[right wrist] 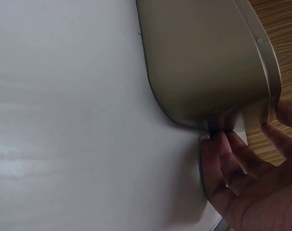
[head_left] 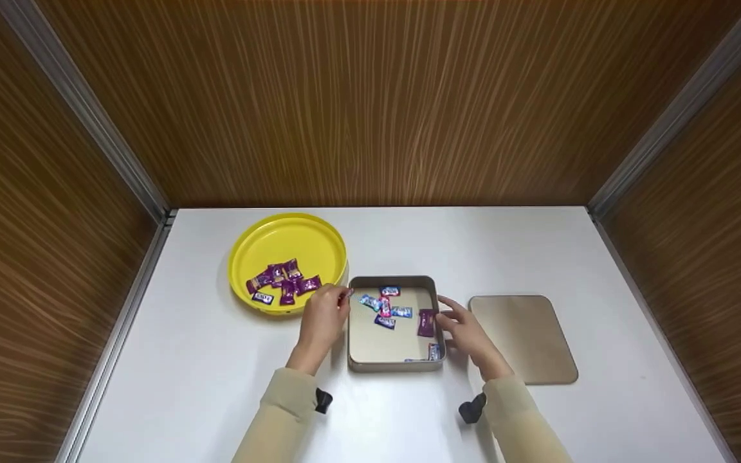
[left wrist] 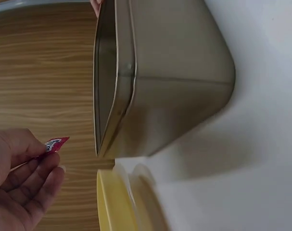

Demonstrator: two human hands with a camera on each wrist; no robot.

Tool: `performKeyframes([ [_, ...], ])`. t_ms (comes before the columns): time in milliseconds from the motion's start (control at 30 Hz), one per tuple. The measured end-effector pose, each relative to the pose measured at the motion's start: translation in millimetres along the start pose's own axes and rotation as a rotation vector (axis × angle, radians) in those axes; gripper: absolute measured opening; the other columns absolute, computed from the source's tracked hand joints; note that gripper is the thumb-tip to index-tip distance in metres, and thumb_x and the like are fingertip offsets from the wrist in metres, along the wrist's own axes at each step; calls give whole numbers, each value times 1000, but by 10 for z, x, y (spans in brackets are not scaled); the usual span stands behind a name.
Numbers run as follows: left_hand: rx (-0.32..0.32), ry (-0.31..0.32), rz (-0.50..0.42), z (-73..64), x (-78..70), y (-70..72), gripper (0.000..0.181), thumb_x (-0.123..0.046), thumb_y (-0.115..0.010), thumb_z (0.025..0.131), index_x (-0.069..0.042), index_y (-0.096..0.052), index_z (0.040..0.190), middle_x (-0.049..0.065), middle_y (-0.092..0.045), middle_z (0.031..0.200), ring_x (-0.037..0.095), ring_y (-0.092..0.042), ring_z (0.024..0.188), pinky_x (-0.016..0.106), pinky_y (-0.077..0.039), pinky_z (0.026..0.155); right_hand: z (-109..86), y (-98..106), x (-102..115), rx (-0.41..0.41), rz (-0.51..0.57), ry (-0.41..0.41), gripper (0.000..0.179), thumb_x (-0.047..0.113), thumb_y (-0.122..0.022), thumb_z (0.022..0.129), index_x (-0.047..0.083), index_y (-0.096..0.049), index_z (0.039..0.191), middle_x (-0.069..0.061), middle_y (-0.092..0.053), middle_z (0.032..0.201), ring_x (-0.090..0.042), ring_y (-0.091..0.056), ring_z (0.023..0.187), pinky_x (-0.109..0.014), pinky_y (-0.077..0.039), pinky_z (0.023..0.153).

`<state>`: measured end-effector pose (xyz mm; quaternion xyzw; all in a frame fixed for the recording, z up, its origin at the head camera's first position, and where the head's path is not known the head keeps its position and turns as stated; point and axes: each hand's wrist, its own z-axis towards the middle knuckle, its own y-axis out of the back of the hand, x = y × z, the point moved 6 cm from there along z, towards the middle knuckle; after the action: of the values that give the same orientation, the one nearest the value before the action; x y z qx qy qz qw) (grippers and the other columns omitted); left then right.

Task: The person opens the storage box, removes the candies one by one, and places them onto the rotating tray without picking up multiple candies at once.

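Note:
Over the left edge of a square metal tin, my left hand pinches a small pink-wrapped candy between thumb and finger. My right hand grips the tin's right wall, its thumb at the rim and its other fingers against the outside, as the right wrist view shows. Inside the tin lie several small blue and pink wrapped candies, plus one larger purple packet by the right wall. A round yellow tray at the left holds several purple packets and one small dark-blue candy.
A flat metal lid lies on the white table, right of the tin and beside my right wrist. Wood-grain panels enclose the table at the back and both sides. The yellow tray stands close to the tin's back left corner.

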<state>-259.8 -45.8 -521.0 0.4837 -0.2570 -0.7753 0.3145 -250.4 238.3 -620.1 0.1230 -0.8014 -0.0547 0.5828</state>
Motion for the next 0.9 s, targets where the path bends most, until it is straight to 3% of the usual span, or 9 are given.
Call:
performKeyframes([
  [200,-78,70,-26,51,240,160,13,7,-73,80,4,-73,93,16,-69,89,30,-68,81,36,-57,74,4,-3,2,0,-4,-2,52,17,-52,101,14,-39,151,-26,-48,137,-44,-53,121,-53,-51,90],
  [400,-108,151,-55,85,477,260,13,8,-72,81,6,-73,93,18,-69,87,28,-66,76,35,-57,68,0,-6,21,-1,-9,9,52,17,-52,101,12,-38,151,-27,-48,136,-45,-54,120,-53,-52,89],
  [667,-166,283,42,93,799,409,12,-2,-74,85,2,-75,95,16,-71,89,31,-67,78,43,-55,68,10,-9,-5,-9,-3,-7,52,15,-53,101,14,-38,151,-25,-50,135,-43,-55,118,-51,-52,88],
  [900,-117,410,-13,103,1067,423,14,-1,-68,89,7,-72,101,18,-70,89,29,-67,80,39,-56,69,-27,-18,39,4,-2,2,52,16,-52,102,10,-36,151,-28,-48,137,-46,-53,121,-56,-49,91],
])
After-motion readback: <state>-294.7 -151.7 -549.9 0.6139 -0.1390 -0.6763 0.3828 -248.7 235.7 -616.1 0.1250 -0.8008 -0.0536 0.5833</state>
